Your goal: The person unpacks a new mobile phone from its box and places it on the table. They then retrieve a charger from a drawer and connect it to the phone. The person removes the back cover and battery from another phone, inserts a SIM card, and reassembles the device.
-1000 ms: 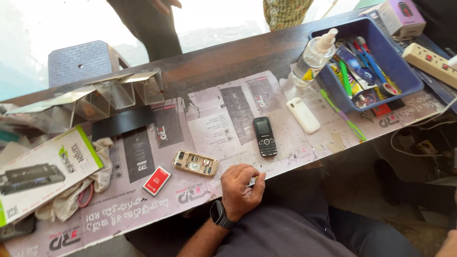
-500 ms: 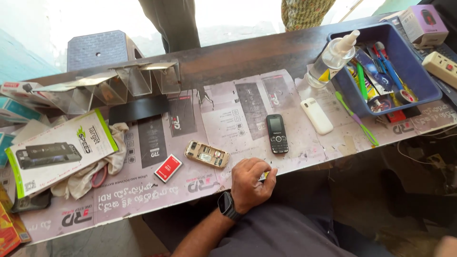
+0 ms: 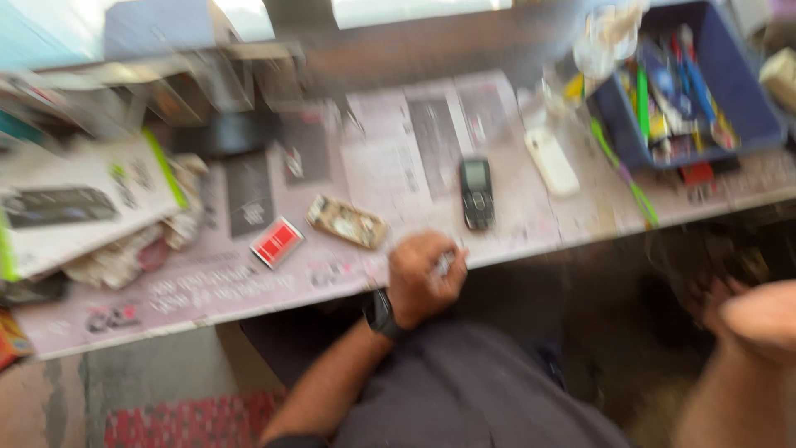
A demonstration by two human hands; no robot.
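Left hand (image 3: 423, 278), fingers clenched on a small pale item (image 3: 444, 264), sits at the bench (image 3: 207, 286) edge, lower centre, just below the black phone (image 3: 477, 192). Right hand (image 3: 759, 319) blurred; grip unclear.

Small pale blurred object (image 3: 445, 263) in closed fist at table edge

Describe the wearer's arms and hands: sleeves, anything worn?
Left hand: bare forearm, dark watch on the wrist, and a dark sleeve edge may show near the elbow. Right hand: bare forearm, no sleeve visible. The frame is too blurred for rings or markings.
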